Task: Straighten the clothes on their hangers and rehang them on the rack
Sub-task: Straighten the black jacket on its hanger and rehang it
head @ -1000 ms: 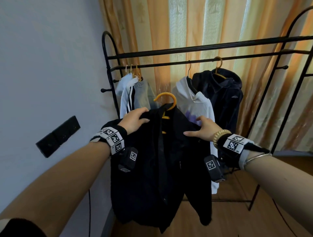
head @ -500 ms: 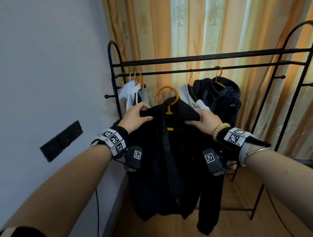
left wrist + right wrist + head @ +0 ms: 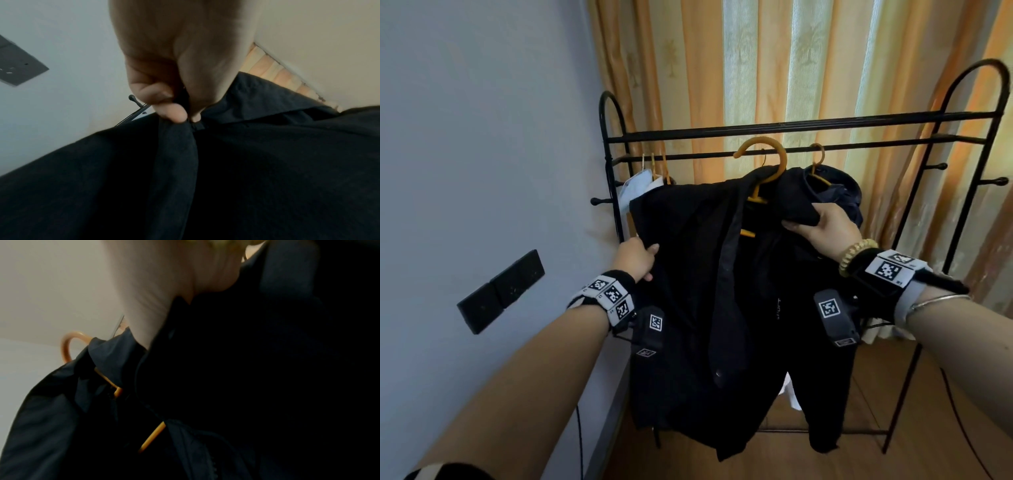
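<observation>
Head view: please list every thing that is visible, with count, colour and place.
black jacket: one, black, held up in front of the rack on the orange hanger
orange hanger: one, orange, its hook near the lower rail
rack: one, black metal, before the curtain
curtain: one, orange and cream stripes, behind the rack
dark jacket: one, dark navy, hanging on the rail at right
light clothes: a few, white, hanging at the rack's left end
wall plates: a black row on the wall at left
left hand: grips the black jacket's left edge
right hand: grips its right shoulder
</observation>
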The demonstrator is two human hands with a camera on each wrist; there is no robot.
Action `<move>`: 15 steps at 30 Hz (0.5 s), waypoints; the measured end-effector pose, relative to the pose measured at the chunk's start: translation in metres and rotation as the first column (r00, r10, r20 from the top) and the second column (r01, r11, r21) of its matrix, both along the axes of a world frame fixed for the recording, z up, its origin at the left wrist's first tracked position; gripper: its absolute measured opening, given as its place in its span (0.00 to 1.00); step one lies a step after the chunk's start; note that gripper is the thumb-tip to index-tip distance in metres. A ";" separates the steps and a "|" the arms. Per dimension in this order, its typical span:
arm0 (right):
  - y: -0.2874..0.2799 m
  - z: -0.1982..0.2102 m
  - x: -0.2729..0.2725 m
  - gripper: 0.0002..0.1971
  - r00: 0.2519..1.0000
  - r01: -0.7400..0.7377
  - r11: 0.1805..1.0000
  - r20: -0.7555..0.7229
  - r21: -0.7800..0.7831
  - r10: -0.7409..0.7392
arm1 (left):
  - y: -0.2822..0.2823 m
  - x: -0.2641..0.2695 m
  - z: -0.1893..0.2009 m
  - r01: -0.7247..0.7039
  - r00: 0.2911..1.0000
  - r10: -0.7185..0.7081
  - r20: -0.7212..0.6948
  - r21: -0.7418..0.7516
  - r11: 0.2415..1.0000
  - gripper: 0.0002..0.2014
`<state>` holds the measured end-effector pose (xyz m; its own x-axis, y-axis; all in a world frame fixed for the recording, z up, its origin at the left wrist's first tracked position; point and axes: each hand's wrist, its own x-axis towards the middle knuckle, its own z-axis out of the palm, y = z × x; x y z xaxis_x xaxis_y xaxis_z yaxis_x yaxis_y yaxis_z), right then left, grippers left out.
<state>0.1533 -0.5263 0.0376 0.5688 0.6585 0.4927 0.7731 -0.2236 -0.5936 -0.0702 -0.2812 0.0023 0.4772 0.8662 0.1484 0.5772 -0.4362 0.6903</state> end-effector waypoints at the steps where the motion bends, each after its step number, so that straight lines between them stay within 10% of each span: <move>1: -0.002 -0.001 0.003 0.07 1.000 0.009 1.000 0.015 -0.012 -0.009 | 0.002 0.000 0.004 0.001 1.000 -0.001 -0.005 0.016 1.000 0.18; 15: -0.005 -0.023 0.005 0.18 0.946 0.061 0.837 0.298 -0.543 0.125 | 0.026 -0.014 0.079 -0.034 0.997 0.024 0.071 0.150 0.988 0.08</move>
